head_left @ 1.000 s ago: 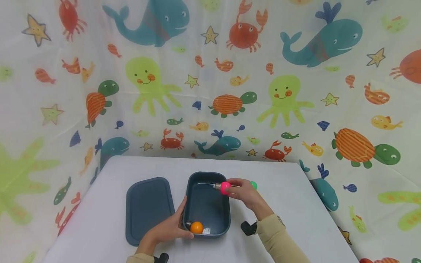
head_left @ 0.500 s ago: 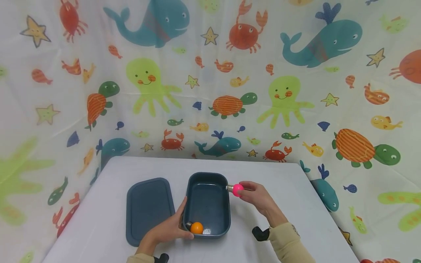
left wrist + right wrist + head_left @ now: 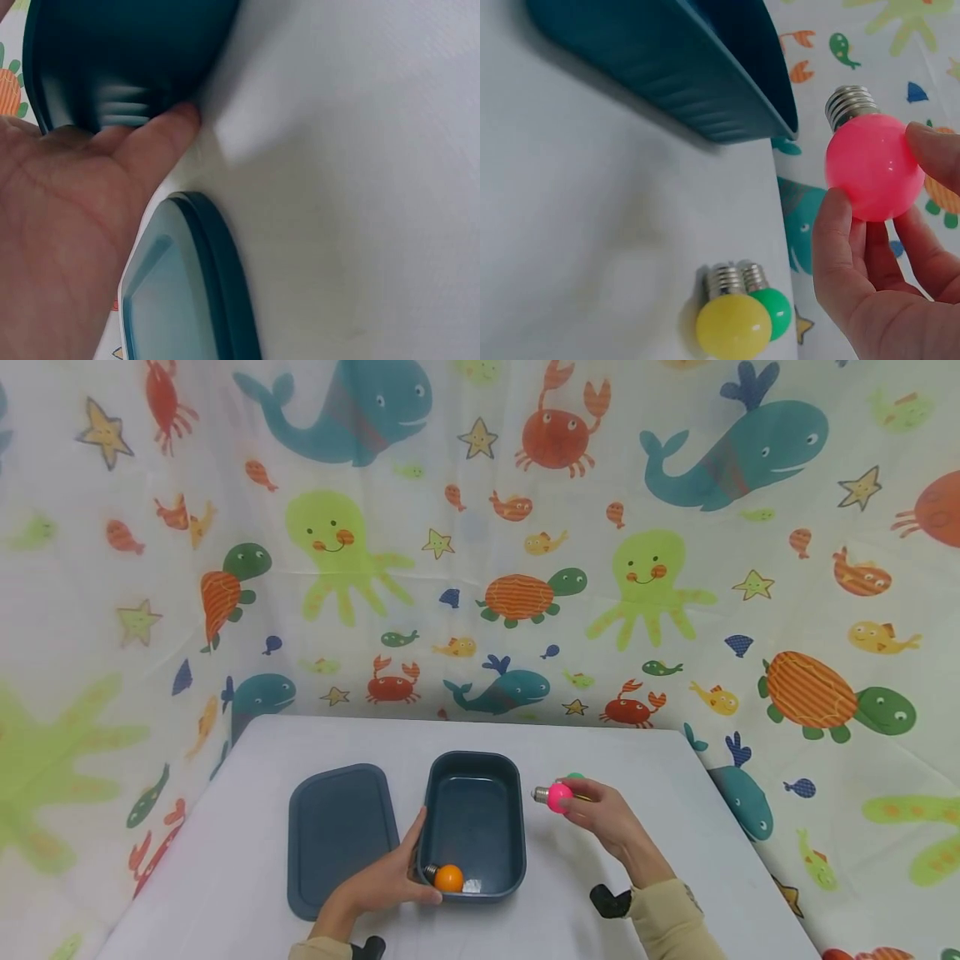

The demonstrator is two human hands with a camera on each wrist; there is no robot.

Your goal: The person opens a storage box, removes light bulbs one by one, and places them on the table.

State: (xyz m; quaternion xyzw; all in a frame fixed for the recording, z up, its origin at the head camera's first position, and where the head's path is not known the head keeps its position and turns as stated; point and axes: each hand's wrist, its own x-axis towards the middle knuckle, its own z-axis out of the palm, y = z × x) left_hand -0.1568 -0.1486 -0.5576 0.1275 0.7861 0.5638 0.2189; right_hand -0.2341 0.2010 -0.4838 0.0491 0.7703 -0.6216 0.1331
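Pink bulb held aloft, right of the box

We find the right hand pinching the bulb by its globe, off the desk, screw base toward the box. The left hand grasps the box's near left corner; shadow there leaves us unsure how firmly the fingers grip. Orange bulb lies inside that corner. Lid left of the box; yellow bulb and green bulb to its right. Handling, we judge: fingertips spread lightly round the smooth globe, base carried higher than the box's rim, box braced level, knuckles clear of the yellow and green pair.
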